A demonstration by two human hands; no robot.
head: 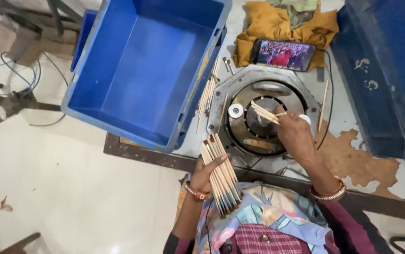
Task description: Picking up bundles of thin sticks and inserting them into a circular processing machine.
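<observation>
Left hand (207,173), nearest the body, grip closed around a fanned bundle of sticks (220,176), dark tips pointing down toward the patterned clothing. Bangle on each wrist.

Right hand (294,134) further out, over the round metal stator (259,123); thumb and fingers pinching a few sticks (264,113) that angle up-left across the stator's centre. White tape on one fingertip.

Stator sits on the tabletop (348,155), worn, paint flaked to brown patches at right. Loose sticks (208,94) lie just left of the stator, beside the blue crate (150,66), which overhangs the tabletop edge. One single stick (324,99) lies right of the stator.

Farthest: phone (283,54), screen lit, leaning on a mustard cloth (278,23). Dark blue bin (391,70) at right edge.
</observation>
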